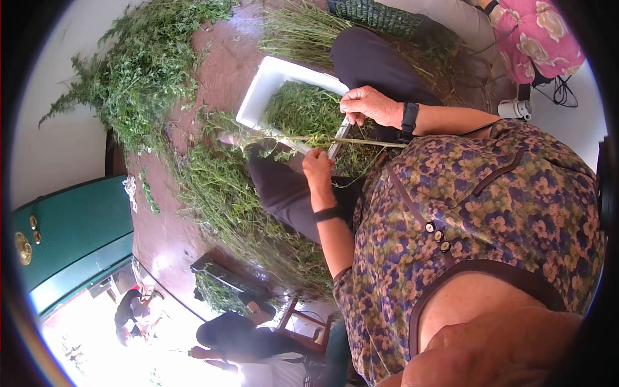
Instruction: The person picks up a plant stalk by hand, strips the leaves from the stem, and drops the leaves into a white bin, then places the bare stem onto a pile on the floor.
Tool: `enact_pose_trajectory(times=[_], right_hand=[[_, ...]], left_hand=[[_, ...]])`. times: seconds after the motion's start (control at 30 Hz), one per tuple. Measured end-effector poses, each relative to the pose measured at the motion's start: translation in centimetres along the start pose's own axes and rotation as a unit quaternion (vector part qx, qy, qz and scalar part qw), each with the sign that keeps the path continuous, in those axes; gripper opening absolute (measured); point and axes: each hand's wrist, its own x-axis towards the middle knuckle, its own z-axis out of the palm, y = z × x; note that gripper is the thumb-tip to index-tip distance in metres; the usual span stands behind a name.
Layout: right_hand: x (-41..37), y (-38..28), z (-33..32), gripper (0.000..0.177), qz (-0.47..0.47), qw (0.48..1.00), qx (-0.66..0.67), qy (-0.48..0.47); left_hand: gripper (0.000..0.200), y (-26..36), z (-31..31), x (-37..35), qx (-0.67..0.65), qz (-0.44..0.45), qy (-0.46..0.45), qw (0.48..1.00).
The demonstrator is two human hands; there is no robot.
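My left hand (318,169) is closed, its fingertips at a long pale green plant stem (361,141) with leafy sprigs on it. The stem lies crosswise over my lap and the near side of a white box (255,97). Above the box's near corner, my right hand (371,106) is closed in a pinch; what its fingers hold, if anything, is too small to make out. Loose green leaves (300,109) fill the box, which stands between my bent legs. A dark watch (409,119) is on my right wrist, and a dark band (327,213) on my left.
Leafy cut plants (142,90) are heaped against the wall, with more stalks (225,187) along my left leg. Bare stalks (300,29) lie beyond the box. Another person (238,335) sits at lower left near a dark tray (222,277) and a wooden stool (303,326). A green door (77,213) stands open.
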Motion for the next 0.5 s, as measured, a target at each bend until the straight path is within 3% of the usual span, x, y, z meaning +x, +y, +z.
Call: enact_pose_trajectory(times=[0.17, 0.27, 0.3, 0.33, 0.4, 0.43, 0.5], right_hand=[[0.5, 0.5, -0.3, 0.02, 0.008, 0.999, 0.049, -0.021], [-0.3, -0.1, 0.6, 0.023, 0.084, 0.992, -0.089, -0.02], [-0.8, -1.0, 0.9, 0.032, 0.087, 0.965, -0.236, -0.072], [-0.8, -0.3, 1.1, 0.059, 0.013, 0.949, -0.295, -0.111], [-2.7, -2.4, 1.9, 0.07, 0.091, 0.915, -0.354, -0.168], [-3.2, -2.9, 2.3, 0.048, 0.104, 0.913, -0.355, -0.172], [-2.4, -2.2, 1.7, 0.031, 0.141, 0.932, -0.279, -0.182]], left_hand=[[0.02, 2.3, 1.8, -0.3, -0.079, -0.018, -0.048, 0.996], [0.018, 0.9, 2.2, 0.8, -0.145, -0.013, -0.058, 0.988], [0.017, 1.3, 2.1, 0.7, -0.148, -0.014, -0.055, 0.987], [0.016, 1.7, 2.0, 0.4, -0.151, -0.014, -0.053, 0.987], [0.015, 2.6, 1.7, -0.1, -0.134, -0.009, -0.042, 0.99], [0.014, 3.1, 1.6, -0.4, -0.113, -0.001, -0.035, 0.993], [0.013, 3.5, 1.6, -0.4, -0.11, 0.013, -0.025, 0.994]])
